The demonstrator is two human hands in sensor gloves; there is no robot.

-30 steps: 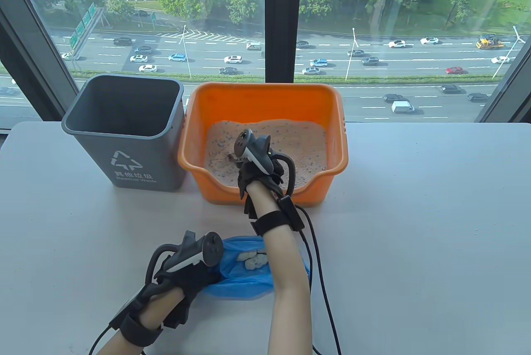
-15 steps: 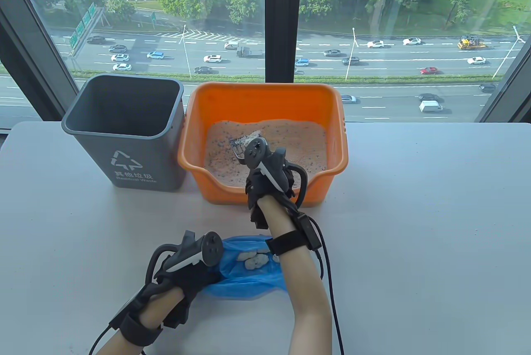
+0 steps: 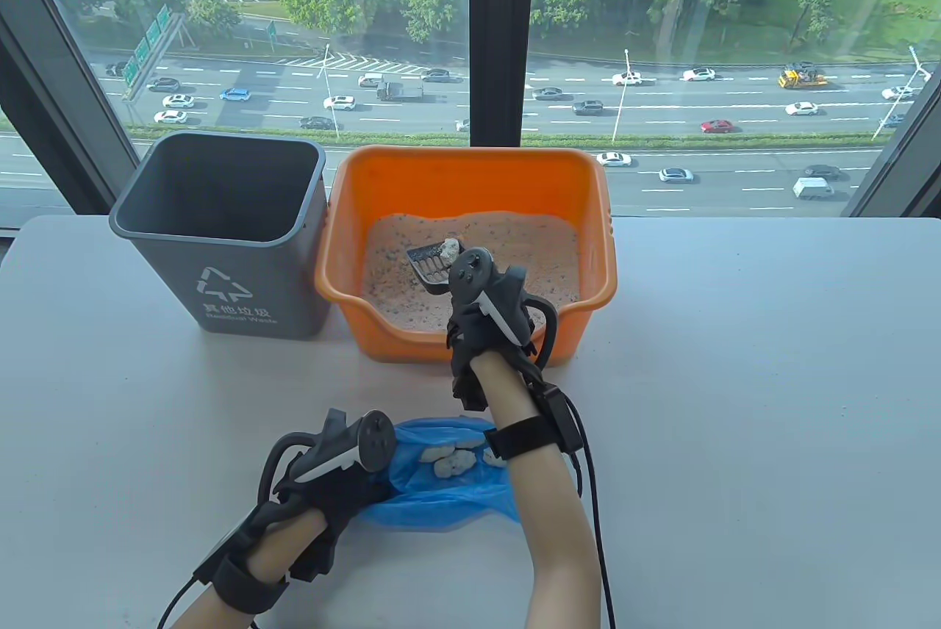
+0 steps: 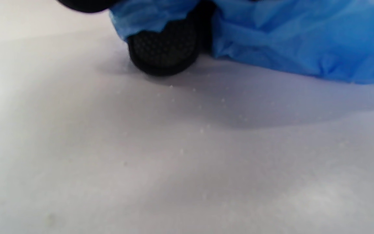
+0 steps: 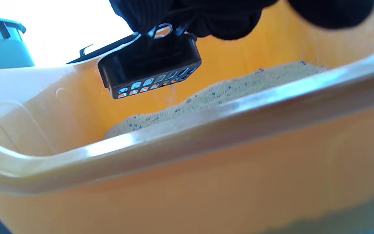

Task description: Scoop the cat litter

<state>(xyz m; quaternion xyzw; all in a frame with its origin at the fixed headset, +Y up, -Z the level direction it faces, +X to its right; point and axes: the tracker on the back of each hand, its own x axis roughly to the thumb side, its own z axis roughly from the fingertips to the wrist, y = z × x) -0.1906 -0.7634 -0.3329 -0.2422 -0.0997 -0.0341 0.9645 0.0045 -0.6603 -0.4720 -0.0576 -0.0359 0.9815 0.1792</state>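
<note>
Dark slotted litter scoop (image 3: 430, 263), a shallow box-shaped head with rows of small openings in its floor (image 5: 150, 69), held clear above the litter surface and carrying one pale grey clump (image 3: 449, 246) at its far edge. The litter (image 3: 529, 250) is a fine pinkish-beige sand flecked with dark blue grains, filling the lower part of an orange litter box (image 3: 470, 177) with a lowered front lip. The right hand (image 3: 485, 317) grips the scoop's handle from above, fingers (image 5: 187, 16) curled closed around it. A grey waste bin (image 3: 220, 232) stands just beside the box on its left. Nearer the viewer, a blue plastic bag (image 3: 441, 493) lies on the white table (image 3: 735, 401) with several whitish clumps (image 3: 452, 464) in its mouth; the left hand (image 3: 331, 471) holds the bag's edge, a fingertip (image 4: 162, 52) resting on the tabletop.
</note>
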